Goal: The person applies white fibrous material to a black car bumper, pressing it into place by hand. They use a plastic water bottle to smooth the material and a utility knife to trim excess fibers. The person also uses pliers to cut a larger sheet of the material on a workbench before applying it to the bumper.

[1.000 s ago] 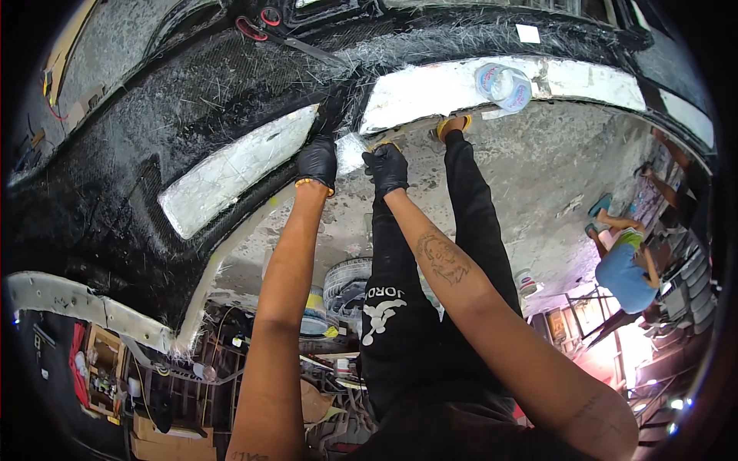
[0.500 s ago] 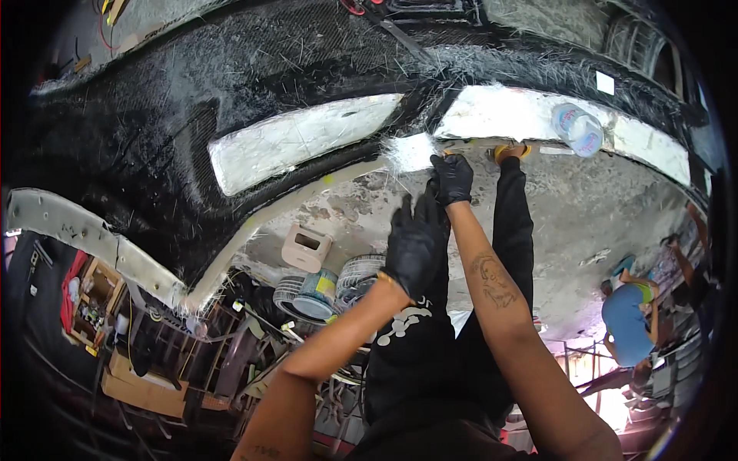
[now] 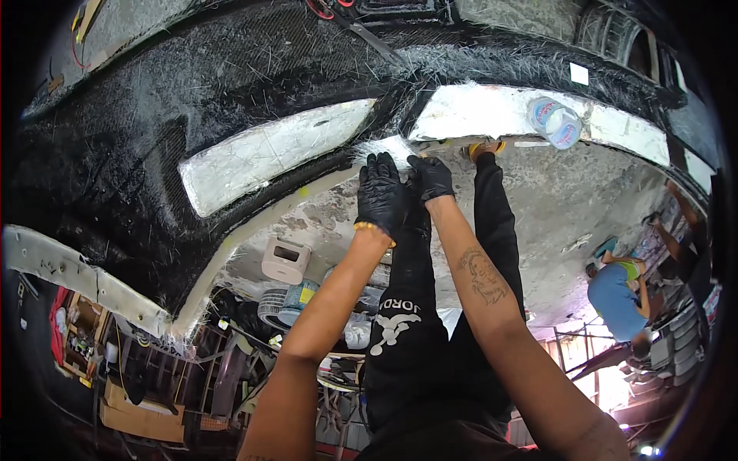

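A small frayed patch of white fibreglass mat lies at the near edge of a large black moulded panel. My left hand, in a black glove, reaches it with fingers stretched out flat and the tips on its near edge. At the patch's right corner my right hand, also gloved in black, has its fingers curled in and pinches the mat. The fingertips of the right hand are partly hidden. Smooth white sections are set in the panel beside the patch.
Scissors with red handles lie on the panel's far part. A clear plastic tub stands on the right white section. Below are a beige stool, tyres and a cardboard box. Another person crouches at the right.
My left hand has moved up from below the panel's edge to the patch. The right hand stays at the patch's corner. The whole view has shifted slightly.
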{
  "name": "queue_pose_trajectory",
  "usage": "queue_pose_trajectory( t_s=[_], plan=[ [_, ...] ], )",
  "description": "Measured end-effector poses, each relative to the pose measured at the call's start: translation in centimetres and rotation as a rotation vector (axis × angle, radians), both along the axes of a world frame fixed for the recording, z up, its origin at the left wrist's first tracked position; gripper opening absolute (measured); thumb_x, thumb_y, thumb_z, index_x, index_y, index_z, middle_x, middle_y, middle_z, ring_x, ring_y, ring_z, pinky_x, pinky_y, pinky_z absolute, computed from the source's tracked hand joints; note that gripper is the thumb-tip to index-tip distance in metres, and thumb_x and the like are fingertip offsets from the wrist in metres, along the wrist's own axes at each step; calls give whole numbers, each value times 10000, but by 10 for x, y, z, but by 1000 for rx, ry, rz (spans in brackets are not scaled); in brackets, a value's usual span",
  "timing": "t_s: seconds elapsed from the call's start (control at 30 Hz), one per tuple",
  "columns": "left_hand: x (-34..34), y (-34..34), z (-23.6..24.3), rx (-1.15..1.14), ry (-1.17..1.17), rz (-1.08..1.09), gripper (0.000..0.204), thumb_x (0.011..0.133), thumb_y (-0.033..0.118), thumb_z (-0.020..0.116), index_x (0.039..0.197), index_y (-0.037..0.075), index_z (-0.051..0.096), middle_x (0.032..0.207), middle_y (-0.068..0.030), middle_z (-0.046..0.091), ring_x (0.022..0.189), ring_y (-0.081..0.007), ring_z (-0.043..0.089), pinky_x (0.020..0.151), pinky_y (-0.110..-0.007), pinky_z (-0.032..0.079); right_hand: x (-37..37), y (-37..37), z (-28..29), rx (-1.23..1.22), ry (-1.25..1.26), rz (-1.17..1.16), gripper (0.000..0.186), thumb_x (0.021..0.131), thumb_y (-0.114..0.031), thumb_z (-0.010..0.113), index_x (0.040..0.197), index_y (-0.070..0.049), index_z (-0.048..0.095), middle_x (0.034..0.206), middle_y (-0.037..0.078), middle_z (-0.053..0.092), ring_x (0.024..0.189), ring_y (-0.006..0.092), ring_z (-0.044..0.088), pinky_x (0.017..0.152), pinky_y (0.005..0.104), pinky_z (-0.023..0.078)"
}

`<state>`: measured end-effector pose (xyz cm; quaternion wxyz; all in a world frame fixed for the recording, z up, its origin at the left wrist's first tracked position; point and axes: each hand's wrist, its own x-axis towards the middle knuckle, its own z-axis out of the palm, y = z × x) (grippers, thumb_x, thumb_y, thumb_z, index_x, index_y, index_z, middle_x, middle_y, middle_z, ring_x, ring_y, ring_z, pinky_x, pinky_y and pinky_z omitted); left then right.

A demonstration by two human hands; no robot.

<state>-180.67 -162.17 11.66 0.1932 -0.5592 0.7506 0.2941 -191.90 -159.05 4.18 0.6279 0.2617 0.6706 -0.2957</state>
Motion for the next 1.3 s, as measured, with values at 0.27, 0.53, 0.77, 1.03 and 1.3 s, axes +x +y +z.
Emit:
queue_pose_trajectory(
  t_s=[0.27, 0.53, 0.77, 1.03, 1.3],
  plan=[
    [51, -11, 40, -135, 15, -25, 560, 822, 249, 616, 1302, 3, 465, 1347, -224, 446, 1247, -405, 405, 1016, -510, 324, -7, 1, -14, 53, -262, -109, 116, 817, -147, 713, 890, -137, 623, 698, -10, 617, 589, 101, 588, 476, 267, 504],
    [36, -50, 49, -154, 296, 113, 392, 826, 112, 594, 1199, 4, 548, 1144, -223, 556, 1078, -392, 514, 913, -461, 414, 4, -5, -3, 117, -104, -31, 175, 777, -153, 740, 905, -131, 622, 750, 1, 645, 677, 142, 615, 525, 305, 491],
    [3, -54, -25, 242, 90, -200, 431, 847, 190, 509, 1191, -69, 539, 1067, -261, 617, 980, -395, 596, 892, -453, 454, 9, -21, 9, 42, 112, 90, 228, 741, -127, 759, 745, -119, 532, 637, 34, 582, 465, 152, 541, 396, 295, 428],
    [4, -27, -45, 116, 4, -193, 538, 785, 185, 519, 1269, -48, 494, 1229, -276, 551, 1086, -422, 566, 937, -448, 445, 12, -12, -4, -25, 184, 187, 280, 731, -62, 755, 711, -109, 480, 614, 41, 563, 442, 140, 508, 356, 294, 380],
    [-8, -47, -37, 320, -74, -185, 569, 771, 205, 545, 1288, -27, 490, 1317, -252, 494, 1194, -397, 500, 1001, -443, 395, 11, -9, -7, -36, 147, 108, 293, 702, -51, 780, 684, -117, 495, 611, 51, 574, 448, 151, 526, 358, 296, 377]
  ],
)
